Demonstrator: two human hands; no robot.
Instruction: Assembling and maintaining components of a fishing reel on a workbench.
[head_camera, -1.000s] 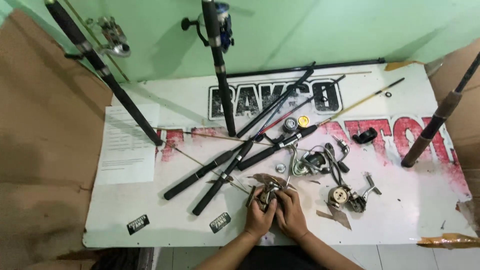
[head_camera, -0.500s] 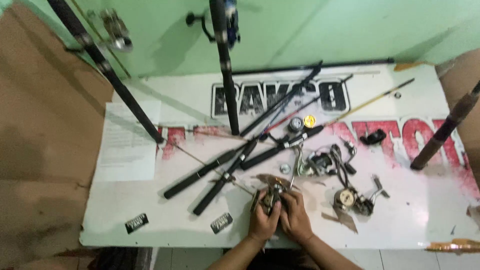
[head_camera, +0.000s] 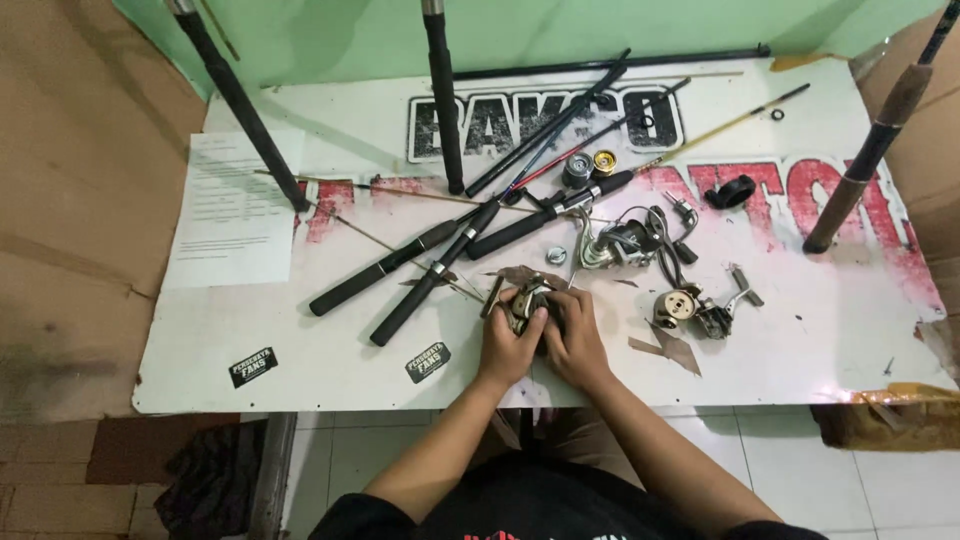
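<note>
Both my hands are closed around a small metal fishing reel part (head_camera: 524, 302) just above the front of the white table (head_camera: 300, 350). My left hand (head_camera: 508, 345) grips it from the left, my right hand (head_camera: 572, 338) from the right, thumbs on top. Most of the part is hidden by my fingers. Close to the right lie a dismantled spinning reel (head_camera: 690, 310) and another reel with a wire bail (head_camera: 625, 243). Several black rod handles (head_camera: 400, 270) lie just left of my hands.
Three rods stand upright against the green wall: left (head_camera: 240, 100), centre (head_camera: 442, 100), right (head_camera: 870, 150). A printed paper sheet (head_camera: 232, 210) lies at the left. Small spools (head_camera: 590, 165), a black ring (head_camera: 730, 192) and two black stickers (head_camera: 253, 366) are on the table. Brown cardboard flanks both sides.
The view has tilted down and the table sits higher in frame. My hands stay together on the reel part, with only small finger shifts.
</note>
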